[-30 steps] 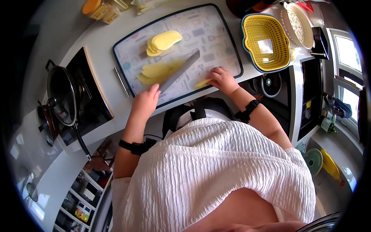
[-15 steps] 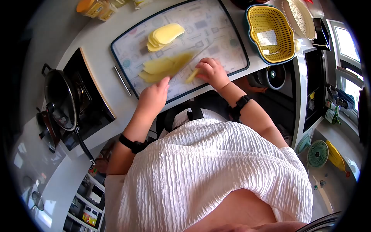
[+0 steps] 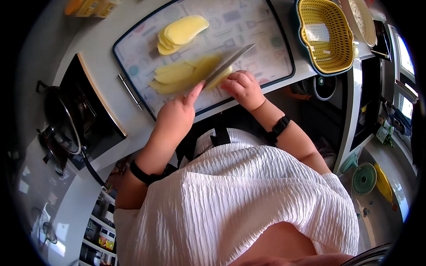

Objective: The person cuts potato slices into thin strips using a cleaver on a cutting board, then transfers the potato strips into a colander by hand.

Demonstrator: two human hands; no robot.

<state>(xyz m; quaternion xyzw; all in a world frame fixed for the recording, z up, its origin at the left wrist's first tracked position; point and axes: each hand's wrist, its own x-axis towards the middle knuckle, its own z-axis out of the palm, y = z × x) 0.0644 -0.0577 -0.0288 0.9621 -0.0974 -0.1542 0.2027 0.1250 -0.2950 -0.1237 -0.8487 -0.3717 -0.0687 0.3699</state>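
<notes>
My left hand (image 3: 176,111) is closed round the handle of a knife (image 3: 234,58), its index finger stretched along the blade's base. The blade points up and to the right across the cutting board (image 3: 248,20). On the blade's right side, the bent fingers of my right hand (image 3: 245,90) hold pale yellow potato slices (image 3: 218,80) against the board. Fanned-out potato slices (image 3: 174,73) lie to the left of the blade, partly blurred. Farther back rests a separate stack of potato slices (image 3: 181,33), untouched by either hand.
A yellow colander (image 3: 342,62) nested in a blue-green basin stands right of the board. At the left, a lidded pan (image 3: 62,119) sits by the black cooktop (image 3: 101,119). Orange-lidded jars (image 3: 91,6) stand at the back left.
The knife has come down beside the slices under my right hand, where a thin piece was held away from the blade before. The whole view has shifted slightly.
</notes>
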